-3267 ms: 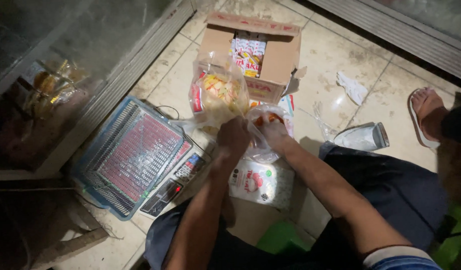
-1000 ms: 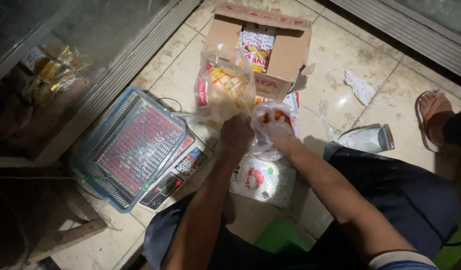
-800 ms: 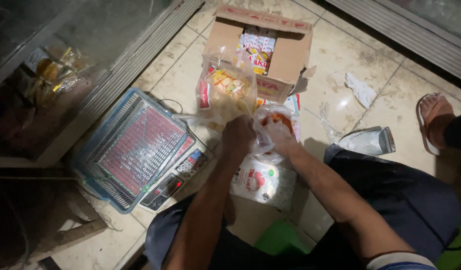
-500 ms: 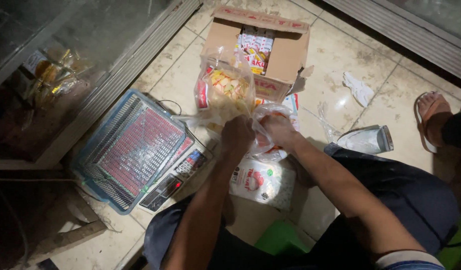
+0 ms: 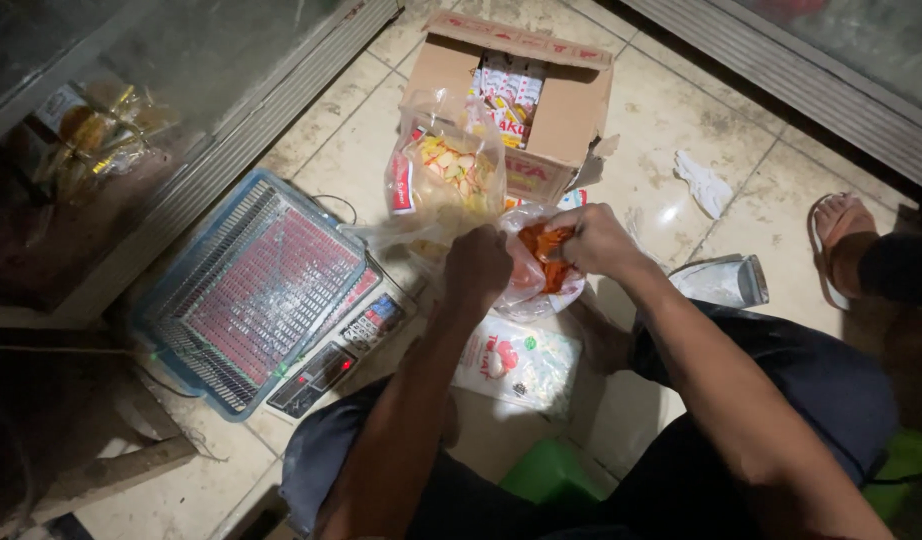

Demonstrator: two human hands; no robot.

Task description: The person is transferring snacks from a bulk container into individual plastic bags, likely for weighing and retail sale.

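Observation:
Both my hands grip a small clear plastic bag of orange snack pieces (image 5: 543, 262) held over the tiled floor. My left hand (image 5: 477, 268) pinches the bag's left side. My right hand (image 5: 593, 240) holds its upper right side, fingers closed on the plastic. Just beyond the hands stands a larger clear bag of mixed coloured crackers (image 5: 446, 175), upright against an open cardboard box (image 5: 566, 110) with packets inside. A flat printed white packet (image 5: 516, 365) lies on the floor beneath my forearms.
A digital scale with a blue frame and red-lit platform (image 5: 266, 290) sits at the left beside a glass cabinet (image 5: 131, 110). A crumpled paper (image 5: 706, 185) and a silver pouch (image 5: 726, 282) lie on the tiles. Another person's sandalled foot (image 5: 846, 240) rests at the right.
The camera has shifted slightly. My hands keep working the small bag's opening, and the orange contents now show more clearly between them.

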